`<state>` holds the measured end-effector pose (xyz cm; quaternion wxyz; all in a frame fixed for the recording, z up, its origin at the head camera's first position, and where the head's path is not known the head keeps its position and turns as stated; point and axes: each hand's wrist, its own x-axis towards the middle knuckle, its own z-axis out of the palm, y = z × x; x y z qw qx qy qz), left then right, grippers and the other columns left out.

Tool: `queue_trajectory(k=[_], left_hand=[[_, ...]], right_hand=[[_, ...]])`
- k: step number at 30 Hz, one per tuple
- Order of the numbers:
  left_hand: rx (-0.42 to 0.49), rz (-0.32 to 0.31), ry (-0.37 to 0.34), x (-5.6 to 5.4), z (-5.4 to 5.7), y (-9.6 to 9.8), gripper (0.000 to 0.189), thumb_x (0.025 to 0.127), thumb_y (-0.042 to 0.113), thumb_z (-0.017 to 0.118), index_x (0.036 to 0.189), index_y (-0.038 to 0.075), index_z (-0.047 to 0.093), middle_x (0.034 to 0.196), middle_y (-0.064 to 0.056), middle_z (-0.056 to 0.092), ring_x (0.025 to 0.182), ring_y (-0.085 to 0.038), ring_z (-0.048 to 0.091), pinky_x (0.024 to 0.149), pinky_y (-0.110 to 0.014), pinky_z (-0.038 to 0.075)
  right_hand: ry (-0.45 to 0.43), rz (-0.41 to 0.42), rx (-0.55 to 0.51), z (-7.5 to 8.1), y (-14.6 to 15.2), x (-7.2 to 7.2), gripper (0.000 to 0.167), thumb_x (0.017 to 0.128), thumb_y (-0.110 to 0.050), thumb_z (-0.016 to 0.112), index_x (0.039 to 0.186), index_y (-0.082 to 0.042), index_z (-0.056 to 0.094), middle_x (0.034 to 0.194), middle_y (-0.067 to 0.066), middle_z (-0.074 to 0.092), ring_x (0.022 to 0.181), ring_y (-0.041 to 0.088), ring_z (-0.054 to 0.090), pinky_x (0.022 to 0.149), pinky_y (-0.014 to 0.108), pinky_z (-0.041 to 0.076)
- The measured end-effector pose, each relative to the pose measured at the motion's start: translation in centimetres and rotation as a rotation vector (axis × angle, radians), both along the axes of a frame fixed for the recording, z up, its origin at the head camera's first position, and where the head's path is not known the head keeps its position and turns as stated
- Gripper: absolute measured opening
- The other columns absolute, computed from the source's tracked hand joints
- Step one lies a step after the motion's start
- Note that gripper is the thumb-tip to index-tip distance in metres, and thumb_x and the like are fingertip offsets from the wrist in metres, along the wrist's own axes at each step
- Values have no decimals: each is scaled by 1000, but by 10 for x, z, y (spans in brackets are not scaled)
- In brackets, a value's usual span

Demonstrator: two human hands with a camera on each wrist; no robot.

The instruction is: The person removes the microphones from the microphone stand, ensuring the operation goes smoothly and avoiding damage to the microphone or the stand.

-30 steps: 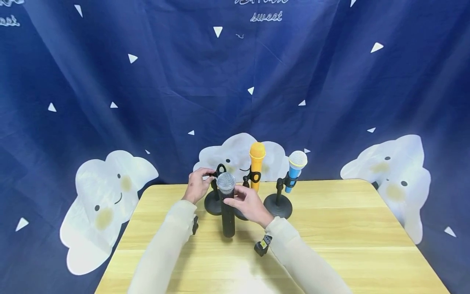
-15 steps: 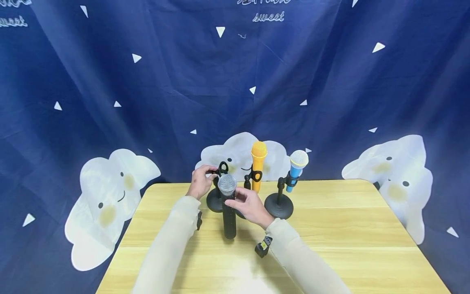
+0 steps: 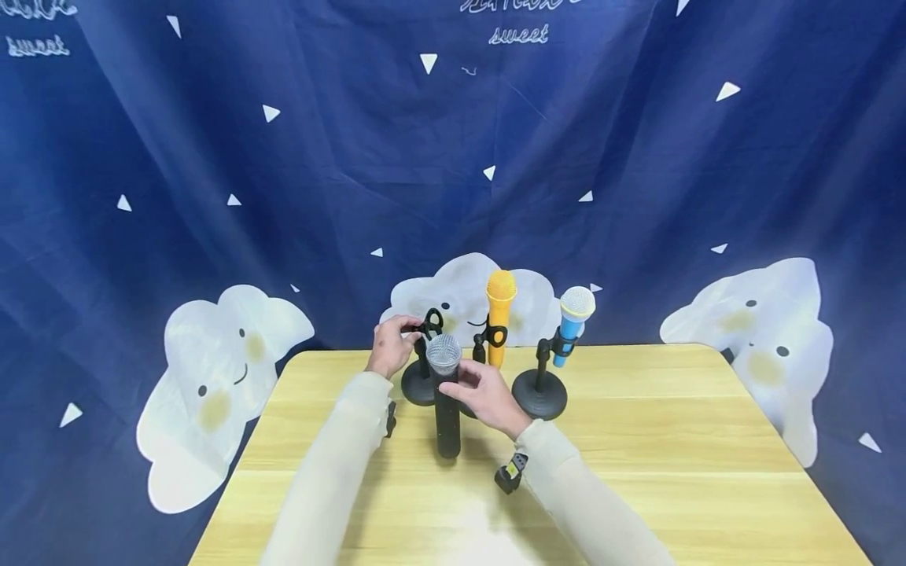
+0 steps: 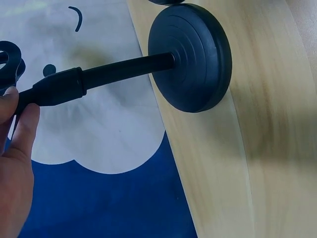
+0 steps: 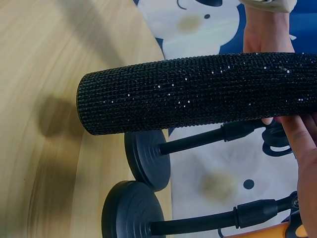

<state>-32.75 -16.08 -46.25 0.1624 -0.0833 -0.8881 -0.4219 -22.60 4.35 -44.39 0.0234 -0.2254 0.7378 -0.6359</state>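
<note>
Between the left hand and the right hand, the black microphone is being held nearly upright, the right hand clamping thumb and fingers about its upper part, just below the silver mesh head; only the head view is showing that mesh, while the right wrist view is giving the glittering body and its flat lower end, pointing away from the grip near a shadow on the table; left of that grip, the left hand is pinching the black stand near its top, thumb and finger pressing beside the ring clip; the left wrist view is showing this pinch along with the round base, which the microphone is partly hiding in the head view; beyond the right hand's grip, the yellow microphone is leaning in its holder, only an orange strip of it showing in the right wrist view; farther right, the blue microphone is tilting in another stand, appearing in the head view alone.
</note>
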Motion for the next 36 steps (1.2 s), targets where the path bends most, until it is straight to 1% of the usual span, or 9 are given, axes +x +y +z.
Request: queue_trajectory(k=[7,10,12,14,16,22,28,32,36], left_hand=[[2,7,61,1,-4,1,20,83,-11,71,100,-1,75,101,-14,73,95,-30,71,92,-40,53],[0,11,45,1,-2,2,19,84,-9,71,102,-1,75,103,-15,73,97,-31,71,95,-41,51],[5,8,11,-1,-1,2,19,86,-8,71,104,-1,75,106,-16,73,100,-32,70,101,-43,46],[-6,12,-9,-3,0,3,19,87,-6,71,105,-1,75,106,-16,73,101,-32,70,105,-45,42],[-10,21,-23,-5,0,4,19,86,-6,72,105,-1,75,106,-16,73,101,-31,70,106,-45,40],[13,47,-44,-7,0,6,19,87,-7,71,104,0,75,107,-15,73,101,-30,70,103,-41,45],[17,49,-50,-9,0,7,19,87,-6,71,104,1,76,105,-15,74,102,-30,70,107,-42,40],[22,45,-45,-11,1,7,20,87,-8,71,105,1,75,105,-15,74,102,-30,70,106,-42,42],[24,50,-46,-12,4,7,21,87,-8,71,105,1,76,104,-15,74,103,-30,69,105,-42,43]], right_hand=[[13,-9,11,-33,-1,-15,25,90,-5,74,112,6,69,100,16,72,85,10,68,80,25,56],[3,-15,2,-39,-1,-17,27,89,-6,75,113,4,69,104,15,73,88,9,69,82,25,57],[-6,-33,16,-40,-1,-17,26,89,-8,76,112,2,70,102,13,73,86,8,68,80,24,56],[-11,-49,24,-40,-1,-16,26,88,-7,77,112,1,71,101,12,73,85,8,68,79,24,56],[-4,-52,31,-35,-1,-13,25,88,-6,76,111,3,71,100,13,73,84,9,68,78,24,56],[7,-20,26,-10,2,2,23,90,-5,74,109,7,69,101,16,72,87,11,68,80,25,56],[-14,-25,34,-11,4,2,24,90,-6,74,111,6,70,103,16,72,88,9,68,81,25,56],[-23,-28,36,-16,5,-1,25,89,-6,75,111,5,70,104,15,72,89,8,68,82,25,56],[-19,-25,27,-17,5,-2,25,90,-7,75,111,6,70,105,16,72,91,11,69,83,25,56]])
